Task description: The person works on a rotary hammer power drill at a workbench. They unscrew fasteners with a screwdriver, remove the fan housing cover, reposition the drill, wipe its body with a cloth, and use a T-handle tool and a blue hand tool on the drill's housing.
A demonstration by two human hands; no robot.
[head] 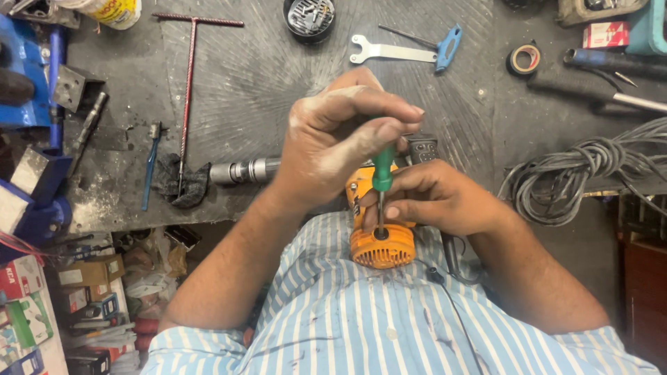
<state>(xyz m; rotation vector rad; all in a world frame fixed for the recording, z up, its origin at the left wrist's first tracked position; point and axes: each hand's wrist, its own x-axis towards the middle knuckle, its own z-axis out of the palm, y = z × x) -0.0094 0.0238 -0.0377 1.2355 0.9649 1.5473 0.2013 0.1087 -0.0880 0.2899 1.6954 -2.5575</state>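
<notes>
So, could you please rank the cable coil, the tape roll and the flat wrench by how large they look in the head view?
1. cable coil, clearly largest.
2. flat wrench.
3. tape roll, smallest.
All three lie on the bench at a similar distance, so the order looks dependable.

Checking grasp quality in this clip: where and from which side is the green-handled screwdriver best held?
Grip the green-handled screwdriver at its rounded plastic handle, from above and the left, as the left hand does. It stands upright with its thin metal shaft sunk into the orange ribbed end cap of the power tool, so only the handle gives turning purchase. The right hand steadies the shaft.
</notes>
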